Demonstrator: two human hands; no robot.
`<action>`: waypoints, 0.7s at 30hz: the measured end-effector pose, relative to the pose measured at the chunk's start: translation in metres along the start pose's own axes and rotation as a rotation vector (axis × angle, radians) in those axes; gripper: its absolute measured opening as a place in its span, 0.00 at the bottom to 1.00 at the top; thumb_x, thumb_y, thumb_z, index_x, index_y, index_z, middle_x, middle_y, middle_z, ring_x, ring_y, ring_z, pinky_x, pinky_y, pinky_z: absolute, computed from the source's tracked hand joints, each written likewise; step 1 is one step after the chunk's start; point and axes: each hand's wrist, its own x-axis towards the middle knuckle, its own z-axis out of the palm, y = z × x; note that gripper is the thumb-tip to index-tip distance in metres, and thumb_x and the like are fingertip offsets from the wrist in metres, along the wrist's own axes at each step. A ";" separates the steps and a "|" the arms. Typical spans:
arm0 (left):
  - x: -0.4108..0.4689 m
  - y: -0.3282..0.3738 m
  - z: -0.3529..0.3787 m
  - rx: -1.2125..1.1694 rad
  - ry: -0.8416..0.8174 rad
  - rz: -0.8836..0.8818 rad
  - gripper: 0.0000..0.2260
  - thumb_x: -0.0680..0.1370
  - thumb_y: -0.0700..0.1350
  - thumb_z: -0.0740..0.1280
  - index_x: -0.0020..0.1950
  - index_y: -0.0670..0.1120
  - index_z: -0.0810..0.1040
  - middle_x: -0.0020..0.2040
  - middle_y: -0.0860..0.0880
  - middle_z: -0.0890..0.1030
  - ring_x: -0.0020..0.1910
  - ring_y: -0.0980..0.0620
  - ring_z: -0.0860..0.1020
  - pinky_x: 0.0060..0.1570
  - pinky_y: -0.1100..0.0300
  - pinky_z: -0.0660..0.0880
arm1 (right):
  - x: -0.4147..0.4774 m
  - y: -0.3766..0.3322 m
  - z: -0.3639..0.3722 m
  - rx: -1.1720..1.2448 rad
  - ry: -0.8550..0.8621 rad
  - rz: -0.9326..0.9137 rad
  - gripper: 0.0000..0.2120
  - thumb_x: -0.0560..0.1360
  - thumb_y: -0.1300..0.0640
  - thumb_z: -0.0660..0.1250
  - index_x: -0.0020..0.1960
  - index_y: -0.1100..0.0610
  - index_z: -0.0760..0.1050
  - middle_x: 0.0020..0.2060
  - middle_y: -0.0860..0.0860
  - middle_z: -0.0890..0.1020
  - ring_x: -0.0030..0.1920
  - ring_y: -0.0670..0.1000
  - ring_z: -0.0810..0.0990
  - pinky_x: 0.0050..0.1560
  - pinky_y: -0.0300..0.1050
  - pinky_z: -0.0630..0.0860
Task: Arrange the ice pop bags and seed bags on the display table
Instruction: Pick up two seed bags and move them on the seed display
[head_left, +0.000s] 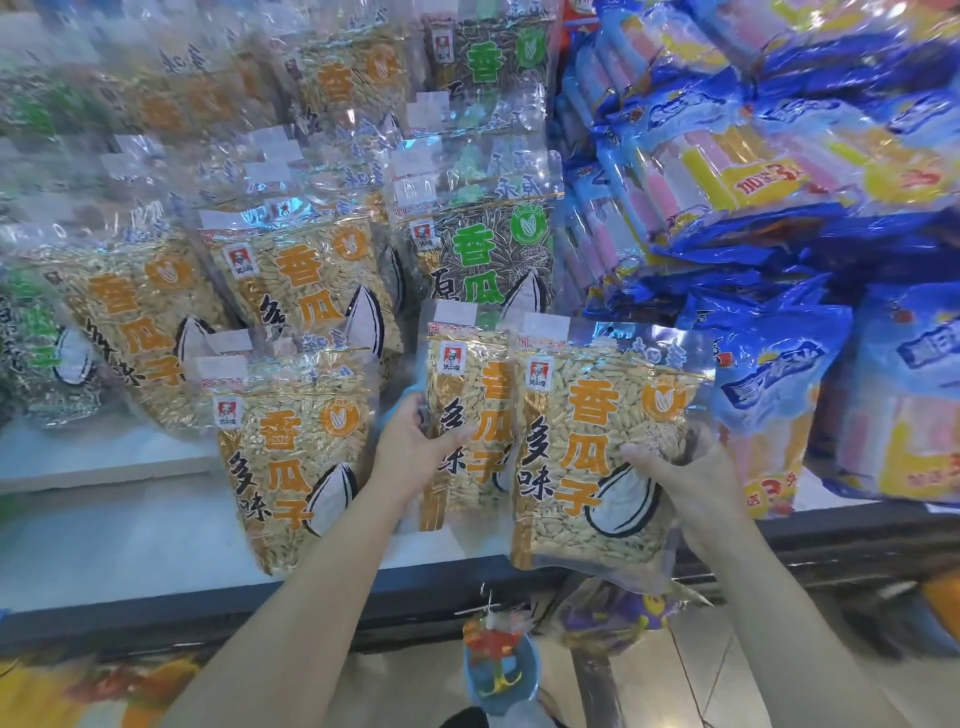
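Note:
Two clear seed bags with orange lettering are upright at the table's front edge. My left hand (418, 441) grips the left seed bag (462, 395) by its lower left side. My right hand (685, 478) holds the right seed bag (597, 447) from its right side, and this bag overlaps the left one. A third orange-lettered seed bag (291, 457) lies flat just left of my left hand. Behind them stand rows of orange-lettered seed bags (306, 291) and green-lettered seed bags (483, 249). Blue ice pop bags (753, 171) are piled high on the right.
The white display table (130, 540) has a dark front edge. An ice pop bag (769, 405) leans right beside the held bag. Below the table edge, small toys hang in a blue container (498, 670) over a tiled floor. Yellow packaging (62, 691) shows at the bottom left.

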 end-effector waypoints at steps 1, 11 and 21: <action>-0.005 0.002 -0.002 0.012 0.003 0.023 0.20 0.72 0.46 0.79 0.54 0.59 0.72 0.52 0.59 0.83 0.51 0.65 0.81 0.46 0.68 0.78 | -0.002 -0.002 -0.002 0.010 -0.011 -0.012 0.37 0.53 0.41 0.86 0.57 0.48 0.78 0.53 0.52 0.88 0.54 0.56 0.88 0.60 0.64 0.82; -0.076 0.005 -0.077 -0.049 0.116 0.174 0.21 0.73 0.52 0.79 0.59 0.54 0.72 0.50 0.64 0.78 0.49 0.67 0.77 0.47 0.67 0.73 | -0.057 -0.033 0.020 0.074 -0.039 -0.143 0.24 0.61 0.54 0.81 0.55 0.53 0.79 0.50 0.55 0.88 0.53 0.57 0.87 0.61 0.61 0.81; -0.164 -0.070 -0.246 -0.274 0.259 0.165 0.21 0.70 0.49 0.80 0.58 0.52 0.77 0.53 0.52 0.86 0.48 0.58 0.86 0.47 0.59 0.82 | -0.161 -0.045 0.140 0.243 -0.159 -0.196 0.26 0.56 0.52 0.81 0.53 0.52 0.78 0.39 0.44 0.88 0.39 0.41 0.86 0.39 0.33 0.81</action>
